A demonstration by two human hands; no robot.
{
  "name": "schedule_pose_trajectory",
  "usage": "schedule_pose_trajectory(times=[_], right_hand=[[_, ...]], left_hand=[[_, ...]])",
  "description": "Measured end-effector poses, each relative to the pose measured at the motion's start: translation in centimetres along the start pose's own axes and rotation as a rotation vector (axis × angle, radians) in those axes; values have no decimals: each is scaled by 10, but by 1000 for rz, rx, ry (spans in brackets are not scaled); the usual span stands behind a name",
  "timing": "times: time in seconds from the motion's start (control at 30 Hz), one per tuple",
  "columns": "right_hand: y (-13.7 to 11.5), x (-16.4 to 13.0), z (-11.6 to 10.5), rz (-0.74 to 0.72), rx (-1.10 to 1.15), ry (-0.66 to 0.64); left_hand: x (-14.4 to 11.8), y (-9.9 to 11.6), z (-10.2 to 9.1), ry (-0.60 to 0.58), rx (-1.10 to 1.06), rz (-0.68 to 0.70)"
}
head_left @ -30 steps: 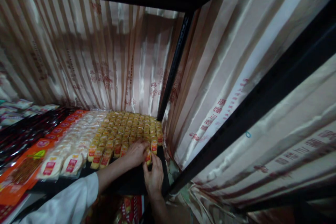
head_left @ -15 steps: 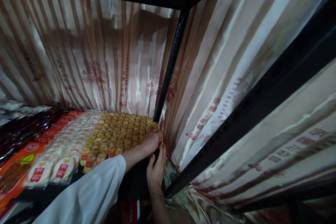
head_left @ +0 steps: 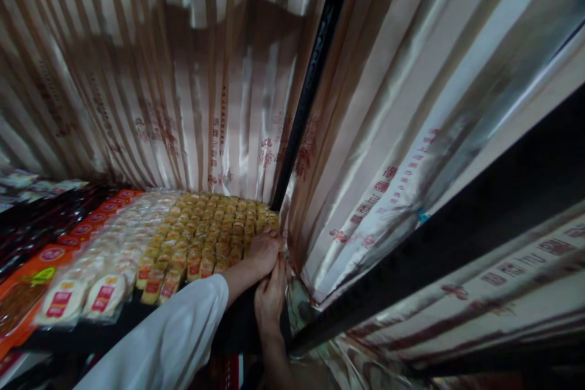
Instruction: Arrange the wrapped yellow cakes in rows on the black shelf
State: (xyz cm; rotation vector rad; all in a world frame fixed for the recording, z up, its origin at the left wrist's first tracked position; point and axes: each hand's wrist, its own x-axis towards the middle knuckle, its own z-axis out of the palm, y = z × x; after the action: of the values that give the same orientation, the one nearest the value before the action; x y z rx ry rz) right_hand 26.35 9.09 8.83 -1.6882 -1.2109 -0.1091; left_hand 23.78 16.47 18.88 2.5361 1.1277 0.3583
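Observation:
My left hand (head_left: 265, 252), in a white sleeve, reaches to the right end of the rows of small yellow wrapped packets (head_left: 214, 225). Its fingers are curled closed, and what they hold is hidden. Just below, my right hand (head_left: 270, 300) points upward with its fingers drawn together, the tips meeting the left hand's fingers. Whether something small is between them cannot be made out. Both hands are right beside the printed satin-like curtain (head_left: 315, 225) at the shelf corner.
A black shelf post (head_left: 305, 97) rises behind the hands, and a dark slanting beam (head_left: 439, 213) crosses at right. Flat round packets (head_left: 103, 295) and an orange package (head_left: 57, 256) lie left of the yellow ones. Camouflage-patterned cloth (head_left: 299, 304) shows below the corner.
My right hand's fingers have drawn in closer to my left hand, and its thumb no longer stands apart. My left hand has shifted slightly down. The view has moved a little.

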Motion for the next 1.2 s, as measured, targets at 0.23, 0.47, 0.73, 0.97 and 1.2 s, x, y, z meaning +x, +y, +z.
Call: schedule_pose_trajectory(times=[0.23,0.47,0.73,0.97,1.2], right_hand=[[-2,3,0,-26,-5,-36],[5,0,-2,-101,-4,7],[-44,-22,-15,-133,80,-134],[-64,-41,13,-16,-7,-245],[-61,-42,22,49,59,-197]], left_hand=[[0,-1,5,41,38,-1],[-48,-2,-26,226,69,74],[-130,-54,-27,330,30,-319],[-144,-61,-20,215,41,-396],[-146,-56,-23,207,-8,-379]])
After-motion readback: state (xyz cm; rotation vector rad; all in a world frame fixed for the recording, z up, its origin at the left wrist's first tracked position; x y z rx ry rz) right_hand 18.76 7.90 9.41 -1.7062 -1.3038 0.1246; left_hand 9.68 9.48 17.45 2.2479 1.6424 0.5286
